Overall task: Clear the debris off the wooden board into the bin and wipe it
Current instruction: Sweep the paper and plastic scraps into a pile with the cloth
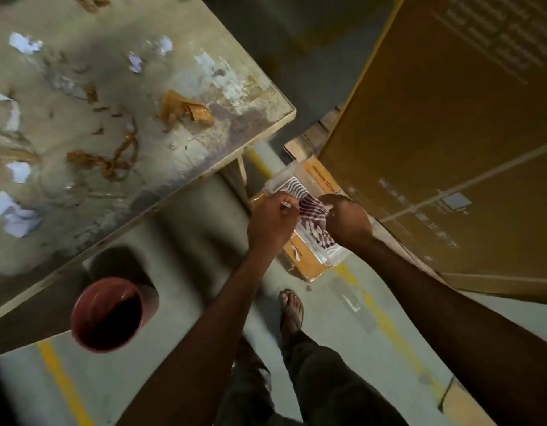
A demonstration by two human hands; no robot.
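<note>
The wooden board fills the upper left, worn and stained. Brown tape scraps and crumpled white paper bits lie scattered over it. A round red bin stands on the floor below the board's near edge. Off the board's right corner, both my hands grip a striped cloth over a clear plastic packet that rests on a small cardboard box. My left hand pinches the cloth's left side. My right hand pinches its right side.
A large brown carton stands close on the right. Yellow lines mark the grey floor. My foot in a sandal is below the hands, between the bin and the carton.
</note>
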